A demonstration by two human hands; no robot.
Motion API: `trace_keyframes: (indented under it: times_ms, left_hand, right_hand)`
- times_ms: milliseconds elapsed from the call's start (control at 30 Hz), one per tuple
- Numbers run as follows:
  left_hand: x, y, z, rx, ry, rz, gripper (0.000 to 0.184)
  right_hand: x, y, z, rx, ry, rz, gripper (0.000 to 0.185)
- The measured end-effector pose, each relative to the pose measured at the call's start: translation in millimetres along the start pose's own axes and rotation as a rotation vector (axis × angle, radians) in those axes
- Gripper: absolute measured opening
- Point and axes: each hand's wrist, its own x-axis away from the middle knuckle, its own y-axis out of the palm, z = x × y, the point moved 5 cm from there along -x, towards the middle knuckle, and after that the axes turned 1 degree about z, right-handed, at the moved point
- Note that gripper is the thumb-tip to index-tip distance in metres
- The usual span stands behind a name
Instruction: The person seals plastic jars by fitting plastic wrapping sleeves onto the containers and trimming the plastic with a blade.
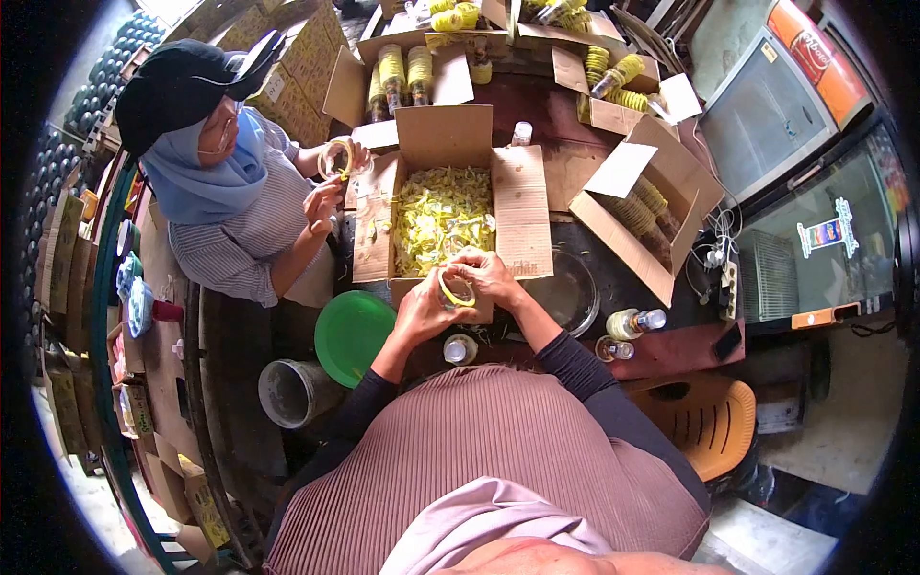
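Observation:
Both my hands hold a yellow ring just above the near edge of an open cardboard box. My left hand has its fingers curled around the ring's left side. The fingers of my right hand pinch its upper right side. Whether the ring belongs to a clear container is too small to tell. Yellow-green scraps fill the box. Across the corner, a co-worker holds a clear round item with a yellow rim in both hands.
A green basin and a grey bucket stand at my left. Small jars and bottles sit near the table's front edge. Boxes of yellow-ringed stacks line the back and right. An orange chair is at my right.

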Motion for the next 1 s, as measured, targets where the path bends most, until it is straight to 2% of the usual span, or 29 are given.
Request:
trace_keyframes:
  times_ms: [67, 133, 167, 267, 333, 367, 467, 533, 767, 800, 867, 900, 1000]
  left_hand:
    - [1.8, 1.6, -0.9, 0.089, 0.022, -0.012, 0.058]
    - [2.2, 20.8, -18.5, 0.589, -0.105, -0.235, 0.061]
    - [3.5, 26.5, -23.9, 0.698, -0.132, -0.295, 0.061]
    - [7.9, 21.1, -9.2, 0.75, -0.135, -0.376, 0.057]
    - [9.6, 16.4, -3.7, 0.714, -0.104, -0.358, 0.051]
    - [10.4, 18.9, -8.0, 0.695, -0.127, -0.364, 0.05]
    - [11.6, 17.8, -4.7, 0.671, -0.13, -0.332, 0.048]
    - [11.0, 17.1, -2.2, 0.666, -0.112, -0.291, 0.048]
    - [1.7, 9.3, 2.8, 0.088, -0.045, -0.01, 0.049]
    - [1.1, 10.4, 6.4, 0.089, -0.046, -0.01, 0.049]
    - [0.3, 7.8, 8.6, -0.074, -0.153, 0.051, 0.054]
    - [-1.2, 8.0, 8.2, -0.08, -0.143, 0.074, 0.055]
    - [-7.8, 16.5, -4.3, -0.209, -0.193, 0.124, 0.056]
  right_hand:
    - [2.6, -1.3, -6.3, 0.131, -0.136, 0.044, 0.024]
    - [8.1, 2.3, -12.9, 0.127, -0.111, 0.022, 0.021]
    - [10.2, 4.3, -15.6, 0.16, -0.132, 0.003, 0.021]
    - [19.2, 13.6, -22.0, 0.085, -0.101, -0.04, 0.024]
    - [25.6, 20.6, -28.9, -0.129, -0.004, -0.073, 0.026]
    - [26.0, 17.7, -32.9, 0.096, -0.055, -0.062, 0.029]
    - [24.2, 17.6, -26.1, 0.035, -0.143, -0.113, 0.031]
    - [24.0, 20.8, -22.4, -0.052, -0.064, -0.109, 0.028]
    - [14.9, 17.6, -17.5, -0.105, -0.129, 0.126, 0.016]
    - [12.2, 17.6, -15.6, -0.105, -0.128, 0.125, 0.016]
    - [4.2, 17.7, 2.9, -0.46, 0.057, 0.109, 0.014]
    - [-1.0, 17.2, 5.9, -0.429, 0.0, 0.144, 0.014]
    - [-7.3, 16.8, 17.3, -0.506, 0.058, 0.161, 0.014]
